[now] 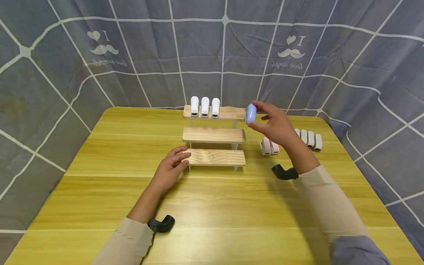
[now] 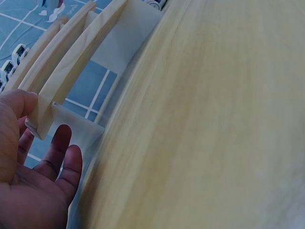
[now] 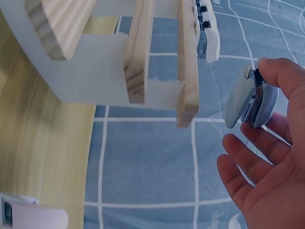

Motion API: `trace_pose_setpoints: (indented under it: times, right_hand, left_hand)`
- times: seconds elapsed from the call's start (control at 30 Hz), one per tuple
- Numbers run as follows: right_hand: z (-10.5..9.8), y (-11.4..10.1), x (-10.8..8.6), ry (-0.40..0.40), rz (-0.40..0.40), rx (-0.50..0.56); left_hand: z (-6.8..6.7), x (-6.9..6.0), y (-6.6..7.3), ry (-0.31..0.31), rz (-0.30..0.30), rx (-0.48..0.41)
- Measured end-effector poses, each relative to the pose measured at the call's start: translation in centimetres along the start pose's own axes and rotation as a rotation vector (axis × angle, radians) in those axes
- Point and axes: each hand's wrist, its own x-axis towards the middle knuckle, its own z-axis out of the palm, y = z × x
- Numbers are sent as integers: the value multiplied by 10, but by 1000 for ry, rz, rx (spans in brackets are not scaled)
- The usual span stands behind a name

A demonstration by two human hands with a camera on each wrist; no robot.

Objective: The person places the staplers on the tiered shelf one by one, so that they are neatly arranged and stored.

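Note:
In the head view, a three-step wooden display stand (image 1: pixel 212 157) with whitish supports stands on the table. My left hand (image 1: pixel 169 171) is at the left end of its lowest board; in the left wrist view its thumb touches the board's end (image 2: pixel 45 112) and the other fingers are relaxed and spread. My right hand (image 1: pixel 277 123) pinches a light blue mini stapler (image 1: pixel 251 113) between thumb and fingertips. The right wrist view shows this blue stapler (image 3: pixel 250 100) in the air, apart from the top board (image 3: pixel 189 95). Three white staplers (image 1: pixel 205 106) stand in a row on the top board.
Pink staplers (image 1: pixel 269 146) sit on the table right of the stand, below my right hand. Several white staplers (image 1: pixel 310 139) form a row farther right, partly behind my right wrist. A grey curtain (image 1: pixel 225 48) with white lines hangs behind the table (image 1: pixel 215 206).

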Motion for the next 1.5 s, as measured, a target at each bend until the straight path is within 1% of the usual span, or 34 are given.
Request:
trace_pose_setpoints:
  times: [0.13,0.2,0.23,0.47,0.57,0.73,0.97,1.2,1.33,1.5]
  right_hand:
    - [6,-4,10,-7,5,17]
    - [9,-6,14,-7,5,24]
    - [10,-7,17,-7,5,25]
    - [23,-10,30,-7,6,34]
    - [28,-9,35,-9,4,51]
    - [35,-8,42,-27,2,69]
    - [41,-10,51,-69,7,152]
    - [45,-12,54,-99,43,218]
    - [48,-11,55,-107,47,268]
    - [52,-10,55,-106,39,301]
  left_hand:
    - [0,1,0,3,-8,-3]
    - [1,1,2,2,-14,-4]
    - [1,0,4,2,-18,-3]
    - [0,-8,35,-13,-31,10]
    - [0,-9,39,-17,-34,3]
    - [0,-9,40,-18,-34,-6]
    - [0,-9,39,-17,-36,-1]
    - [0,-10,41,-18,-33,-12]
    - [0,-10,40,-17,-31,-9]
    - [0,-10,41,-16,-29,-3]
